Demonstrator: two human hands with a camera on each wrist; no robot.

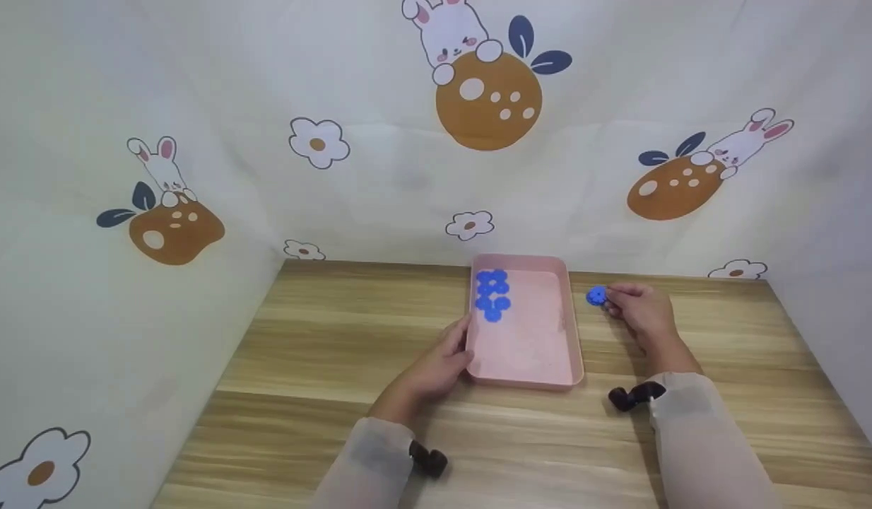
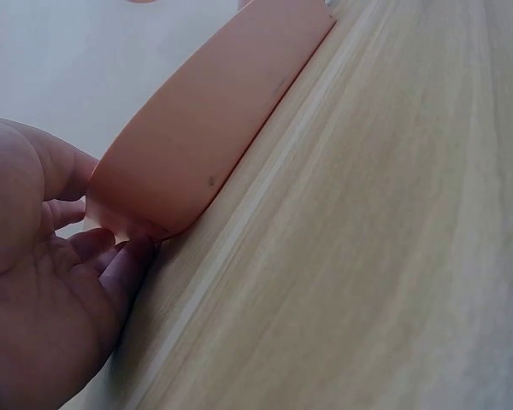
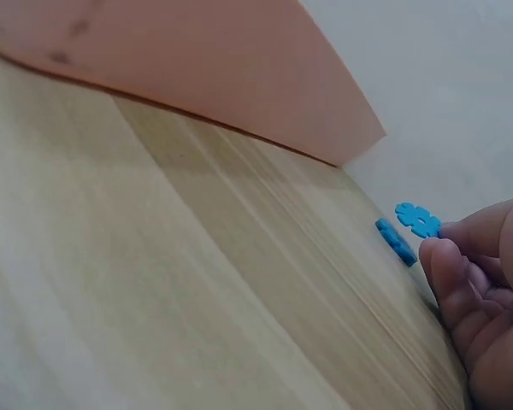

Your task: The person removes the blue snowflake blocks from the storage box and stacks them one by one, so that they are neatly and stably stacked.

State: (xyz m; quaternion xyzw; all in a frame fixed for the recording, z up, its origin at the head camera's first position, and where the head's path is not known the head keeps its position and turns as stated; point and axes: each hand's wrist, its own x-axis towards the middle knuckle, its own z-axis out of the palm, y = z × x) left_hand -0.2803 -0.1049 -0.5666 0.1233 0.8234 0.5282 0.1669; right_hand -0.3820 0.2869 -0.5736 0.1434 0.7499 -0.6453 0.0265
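Note:
In the head view, my right hand (image 1: 644, 311) pinches a blue snowflake disc (image 3: 419, 219) between thumb and fingertips, right of the tray. Just beneath it, more blue discs (image 3: 395, 243) lie stacked on the table; how many cannot be told. My left hand (image 1: 439, 364) grips the left side of a shallow pink tray (image 1: 576, 339), with its fingers at the wall. Inside the tray, several blue discs (image 1: 492, 315) sit flat in a cluster along the upper left. The left wrist view shows the left fingers (image 2: 130, 272) against the tray's outer wall.
The tray rests on a wood-grain table (image 1: 323, 332), close to its back edge. Behind and beside the table hangs a pale cloth (image 1: 379, 191) printed with rabbits, oranges and flowers. Each wrist wears a black camera mount, such as the right one (image 1: 635, 396).

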